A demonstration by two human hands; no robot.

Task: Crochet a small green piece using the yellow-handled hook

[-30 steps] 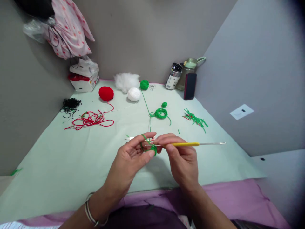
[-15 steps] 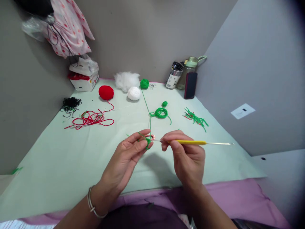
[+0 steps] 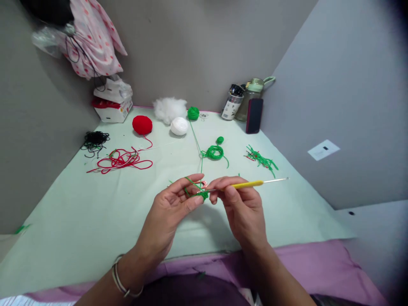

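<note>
– Seeing any change from the head view?
– Yes: gripping the yellow-handled crochet hook (image 3: 247,185) in the right hand (image 3: 244,208), now shifted left, nearer the green crochet piece (image 3: 204,195).
– And holding that piece where?
– Pinched in the left hand (image 3: 168,210), green yarn (image 3: 201,165) looped there too, above the tabletop (image 3: 95,221); probably mid-stitch.

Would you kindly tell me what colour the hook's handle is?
The hook's handle is yellow, clearest in the head view.

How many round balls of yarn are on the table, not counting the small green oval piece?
3: the red yarn ball left of the fluffy white stuffing; the white yarn ball before this stuffing; the green yarn ball right of it. The stuffing could hide another.
</note>
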